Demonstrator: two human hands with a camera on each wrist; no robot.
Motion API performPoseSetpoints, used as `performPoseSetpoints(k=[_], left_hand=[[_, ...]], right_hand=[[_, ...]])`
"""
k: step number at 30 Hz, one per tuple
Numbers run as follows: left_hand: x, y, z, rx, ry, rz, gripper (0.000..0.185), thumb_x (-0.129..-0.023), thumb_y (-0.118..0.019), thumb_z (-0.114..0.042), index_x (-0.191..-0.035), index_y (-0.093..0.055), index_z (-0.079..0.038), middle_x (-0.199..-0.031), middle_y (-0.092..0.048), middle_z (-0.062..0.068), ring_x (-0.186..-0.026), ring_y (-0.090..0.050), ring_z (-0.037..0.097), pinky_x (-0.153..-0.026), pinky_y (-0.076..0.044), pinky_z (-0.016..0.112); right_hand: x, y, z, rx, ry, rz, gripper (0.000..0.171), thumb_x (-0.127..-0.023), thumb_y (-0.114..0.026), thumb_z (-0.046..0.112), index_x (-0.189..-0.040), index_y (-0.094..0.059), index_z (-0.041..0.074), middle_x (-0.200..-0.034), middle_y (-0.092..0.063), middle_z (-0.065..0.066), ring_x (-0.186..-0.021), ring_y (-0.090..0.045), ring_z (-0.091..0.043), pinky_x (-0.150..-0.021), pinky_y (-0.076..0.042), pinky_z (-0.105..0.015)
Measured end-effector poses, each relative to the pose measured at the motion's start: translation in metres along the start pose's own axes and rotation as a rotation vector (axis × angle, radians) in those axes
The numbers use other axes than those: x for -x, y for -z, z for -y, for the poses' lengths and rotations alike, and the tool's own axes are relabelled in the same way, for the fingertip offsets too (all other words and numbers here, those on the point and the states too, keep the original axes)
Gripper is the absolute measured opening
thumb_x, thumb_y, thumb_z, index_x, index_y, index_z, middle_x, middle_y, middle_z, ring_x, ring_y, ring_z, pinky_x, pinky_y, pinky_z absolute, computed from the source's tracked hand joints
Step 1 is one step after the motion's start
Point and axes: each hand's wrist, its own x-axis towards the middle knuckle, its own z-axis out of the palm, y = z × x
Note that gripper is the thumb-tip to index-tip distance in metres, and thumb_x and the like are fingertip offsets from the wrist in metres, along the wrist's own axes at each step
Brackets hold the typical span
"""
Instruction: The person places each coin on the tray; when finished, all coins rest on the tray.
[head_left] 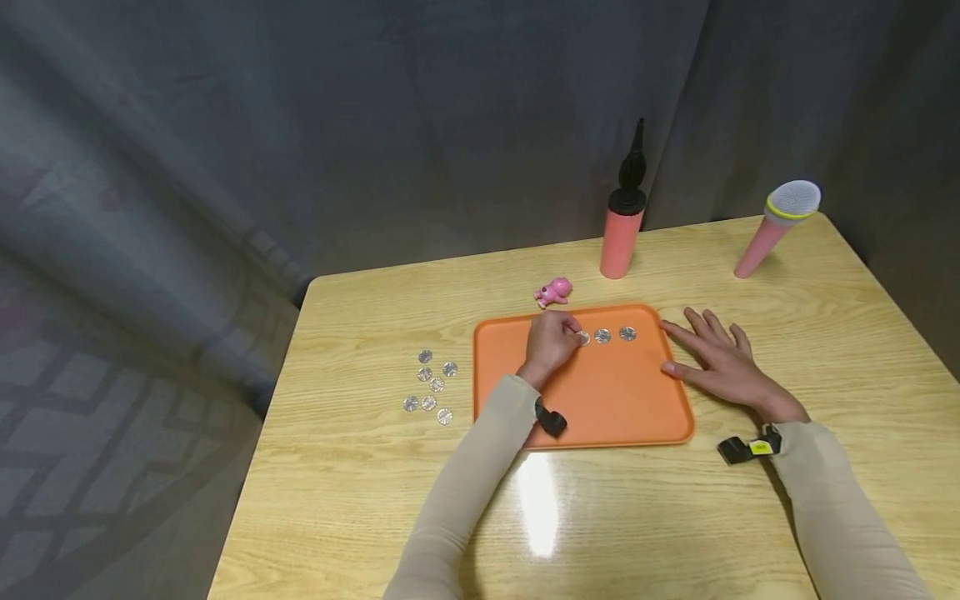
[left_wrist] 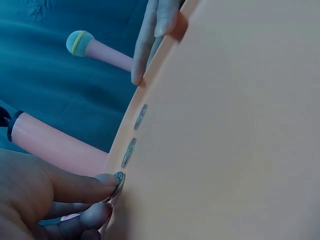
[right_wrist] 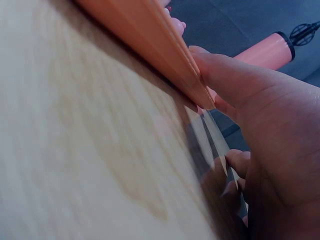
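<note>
Looking down from the head camera, the left hand (head_left: pixel 551 342) sits on the orange tray (head_left: pixel 600 400), its fingers curled and pinching a silver coin (head_left: pixel 583 337) against the tray floor near the far rim, at about twelve o'clock on the tray. Two more coins (head_left: pixel 615 335) lie in a row just beside it toward three o'clock. The right hand (head_left: pixel 716 358) rests flat on the wooden table (head_left: pixel 360 467), fingers straight and spread, its thumb touching the tray's right edge. A loose cluster of coins (head_left: pixel 431 385) lies on the table at nine o'clock of the tray. Beyond the tray, at twelve o'clock, are a pink toy (head_left: pixel 553 292) and a pink pump (head_left: pixel 622 229); a pink microphone (head_left: pixel 780 223) leans at two o'clock.

From the left wrist, thumb and fingertip (left_wrist: pixel 102 182) clamp the coin (left_wrist: pixel 119 181) at the tray's rim, with the other two coins (left_wrist: pixel 135 135) lined up beyond it and the right hand's fingers (left_wrist: pixel 150 40) at the far edge.

From the right wrist, the thumb (right_wrist: pixel 225 75) presses against the tray's edge (right_wrist: pixel 150 45); the other fingers are mostly hidden.
</note>
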Motion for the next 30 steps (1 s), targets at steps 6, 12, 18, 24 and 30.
performPoseSetpoints(k=[6,12,18,24,30], left_hand=[[0.0008,0.0013,-0.0009,-0.057,-0.010,0.014,0.009,-0.081,-0.083,-0.014,-0.081,-0.077,-0.006,-0.077,-0.075,0.006,-0.063,-0.055,0.004,-0.059,-0.039,0.013],[0.0012,0.0025,-0.0016,-0.112,-0.015,0.017,0.010,-0.083,-0.082,-0.018,-0.081,-0.077,-0.009,-0.076,-0.075,0.003,-0.064,-0.054,0.004,-0.060,-0.038,0.015],[0.0015,0.0041,-0.0012,-0.137,-0.015,0.029,0.010,-0.084,-0.081,-0.019,-0.083,-0.078,-0.010,-0.080,-0.076,0.001,-0.068,-0.061,0.008,-0.062,-0.041,0.016],[0.0013,0.0050,-0.0014,-0.163,-0.017,0.038,0.009,-0.084,-0.080,-0.020,-0.085,-0.078,-0.011,-0.084,-0.077,0.000,-0.074,-0.066,0.012,-0.066,-0.045,0.019],[0.0010,0.0050,-0.0006,-0.158,-0.031,0.039,0.008,-0.086,-0.078,-0.018,-0.083,-0.077,-0.011,-0.083,-0.076,0.000,-0.072,-0.063,0.011,-0.065,-0.045,0.018]], right_hand=[[-0.0001,-0.0001,-0.0001,-0.001,0.000,0.002,0.074,-0.096,-0.063,0.037,-0.159,-0.029,0.018,-0.166,-0.005,-0.028,-0.153,0.009,-0.050,-0.113,0.016,-0.072],[-0.0002,-0.0002,0.0001,-0.008,0.001,0.002,0.074,-0.096,-0.063,0.036,-0.159,-0.029,0.018,-0.166,-0.005,-0.028,-0.153,0.009,-0.050,-0.113,0.016,-0.072],[-0.0007,0.0000,0.0008,-0.007,0.000,0.004,0.074,-0.096,-0.063,0.036,-0.159,-0.029,0.019,-0.166,-0.005,-0.028,-0.154,0.009,-0.050,-0.113,0.016,-0.072],[-0.0007,0.0011,0.0009,-0.007,0.002,0.005,0.073,-0.096,-0.063,0.036,-0.159,-0.028,0.018,-0.166,-0.005,-0.028,-0.154,0.009,-0.050,-0.113,0.016,-0.072],[-0.0004,0.0010,0.0004,-0.003,0.004,0.004,0.073,-0.096,-0.063,0.036,-0.159,-0.029,0.018,-0.166,-0.005,-0.029,-0.153,0.009,-0.050,-0.113,0.016,-0.073]])
